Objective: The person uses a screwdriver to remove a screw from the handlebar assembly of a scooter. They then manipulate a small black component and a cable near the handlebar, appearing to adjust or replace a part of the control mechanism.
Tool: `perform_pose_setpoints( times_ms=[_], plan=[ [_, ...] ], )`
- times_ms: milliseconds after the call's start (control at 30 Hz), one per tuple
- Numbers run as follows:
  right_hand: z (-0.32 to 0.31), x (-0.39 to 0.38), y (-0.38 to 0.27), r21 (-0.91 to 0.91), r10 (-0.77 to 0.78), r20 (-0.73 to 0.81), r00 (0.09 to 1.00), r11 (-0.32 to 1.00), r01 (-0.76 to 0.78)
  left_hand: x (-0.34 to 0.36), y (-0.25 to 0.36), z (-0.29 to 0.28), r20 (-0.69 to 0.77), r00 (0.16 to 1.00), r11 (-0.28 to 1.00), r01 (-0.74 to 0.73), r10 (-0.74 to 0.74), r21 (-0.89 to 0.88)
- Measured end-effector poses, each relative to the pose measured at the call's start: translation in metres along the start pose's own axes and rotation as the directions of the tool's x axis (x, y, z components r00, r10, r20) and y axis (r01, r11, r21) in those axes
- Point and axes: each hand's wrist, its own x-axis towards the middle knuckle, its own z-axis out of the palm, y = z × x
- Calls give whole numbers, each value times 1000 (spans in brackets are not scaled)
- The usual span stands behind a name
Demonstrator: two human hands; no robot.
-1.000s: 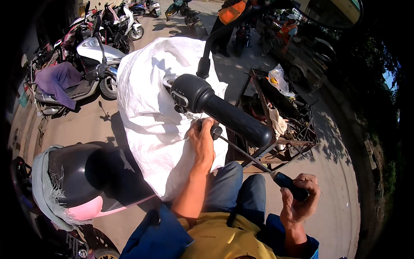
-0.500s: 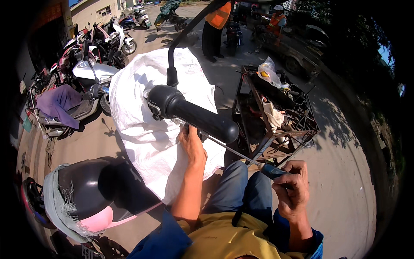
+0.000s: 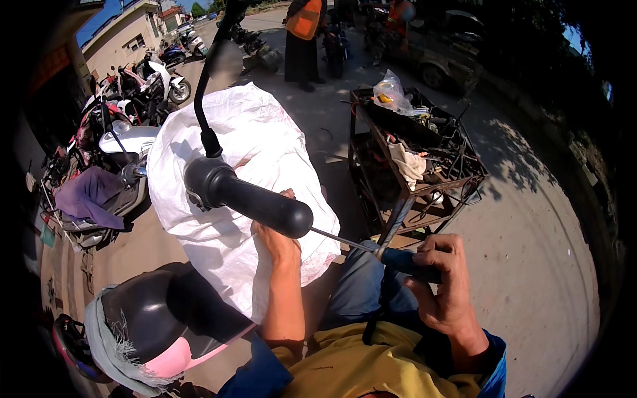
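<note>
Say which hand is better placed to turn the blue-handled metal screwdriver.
Probably the right hand: it holds the screwdriver; the left hand is partly behind the black cylindrical handlebar grip.

Two hands (image 3: 443, 292), one screwdriver (image 3: 401, 260), one black grip (image 3: 262, 203), one white sheet (image 3: 202, 235), one metal rack (image 3: 397, 217)

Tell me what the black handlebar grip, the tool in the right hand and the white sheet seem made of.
Black handlebar grip: probably rubber or plastic, satin; its highlight is soft.
Tool's shaft: likely steel, smooth; thin, straight, grey.
Tool's handle: perhaps plastic, dark blue; moulded-looking, partly covered.
White sheet: woven plastic or cloth, unclear which; crisp creases.
</note>
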Motion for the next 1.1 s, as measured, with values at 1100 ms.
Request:
perform_pose_setpoints(
  times_ms=[1100],
  plan=[
    [-9, -6, 8, -45, 132, 97, 987, 991, -128, 21, -38, -40, -53, 998, 998, 36, -33, 47]
  ],
)
